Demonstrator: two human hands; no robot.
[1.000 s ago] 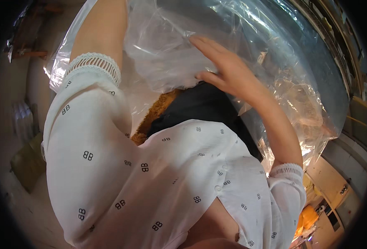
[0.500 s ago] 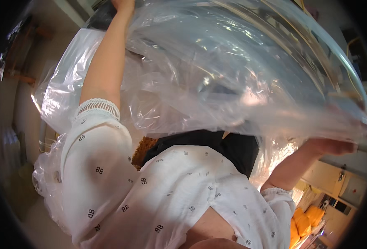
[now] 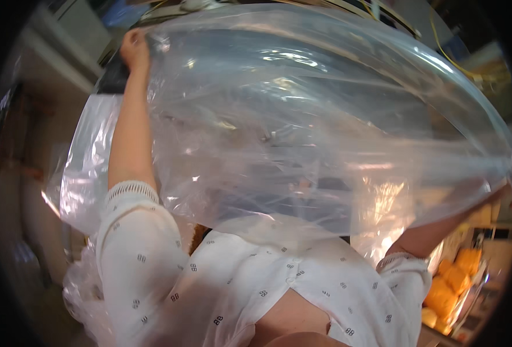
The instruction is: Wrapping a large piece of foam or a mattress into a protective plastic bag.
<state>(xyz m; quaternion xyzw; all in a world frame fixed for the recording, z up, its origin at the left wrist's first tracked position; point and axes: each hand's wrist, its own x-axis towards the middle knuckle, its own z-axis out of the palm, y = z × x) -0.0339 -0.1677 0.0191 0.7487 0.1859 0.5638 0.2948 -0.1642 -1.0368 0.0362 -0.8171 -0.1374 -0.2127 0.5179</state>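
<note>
A large sheet of clear plastic film (image 3: pixel 302 133), perhaps a bag, is stretched across the space in front of me and hangs down over my lap. At the far left, my left hand (image 3: pixel 134 49) is closed on the film's edge, with the arm reaching forward. My right hand (image 3: pixel 493 186) is out at the far right edge of view, partly behind the film. Folds of the plastic draw together at it, so it grips the gathered edge, though its fingers are mostly hidden.
More clear plastic film (image 3: pixel 91 153) hangs beside my left arm, and a crumpled heap of it (image 3: pixel 82 295) lies at the lower left. Orange bundles (image 3: pixel 449 286) are at the lower right. A yellow cord (image 3: pixel 441 43) runs at the upper right.
The film has been pulled wider and tauter and now covers my lap. My left hand is nearer and fully in view; my right hand has moved outward to the right.
</note>
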